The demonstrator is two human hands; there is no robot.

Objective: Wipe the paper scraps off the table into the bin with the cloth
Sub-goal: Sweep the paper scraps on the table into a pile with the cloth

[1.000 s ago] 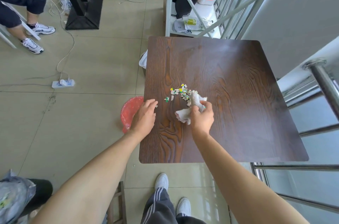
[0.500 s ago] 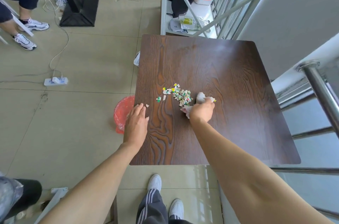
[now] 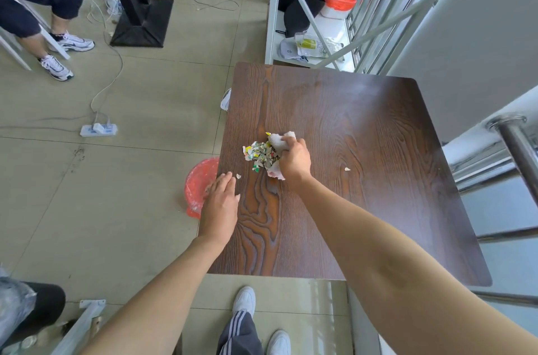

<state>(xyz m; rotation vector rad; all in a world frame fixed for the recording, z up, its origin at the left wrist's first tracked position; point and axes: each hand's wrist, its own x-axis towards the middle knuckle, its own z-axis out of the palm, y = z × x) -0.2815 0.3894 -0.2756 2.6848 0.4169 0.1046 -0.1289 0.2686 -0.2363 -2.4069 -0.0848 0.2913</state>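
Tiled beige floor, cables and a white power strip point(image 3: 98, 130) off to the left, a white metal shelf rack point(image 3: 308, 5) beyond the far edge. Dark wood-grain square table point(image 3: 364, 180) in the middle of the view.

Right hand point(image 3: 294, 162) near the table's centre, fingers clenched round a crumpled white cloth point(image 3: 280, 141), cloth bulging out past the knuckles on the far side and below the heel of the hand. Heap of coloured paper scraps point(image 3: 259, 154) directly left of that hand, touching the cloth's leading edge, between cloth and the table's left edge. One small white scrap point(image 3: 238, 176) apart from the heap, just beyond the left fingertips. Another stray scrap point(image 3: 347, 169) to the right of the right wrist, well apart from the heap.

Left hand point(image 3: 219, 203) flat at the table's left edge, fingers straight and relaxed, grasping nothing, palm down, partly overhanging the rim.

Bin lined with a red bag point(image 3: 196, 185) on the floor just beside the table's left edge, partly hidden under the left hand and tabletop, below and left of the heap.

Seated person's legs and trainers at upper left; own grey striped trousers and white shoes at the bottom.
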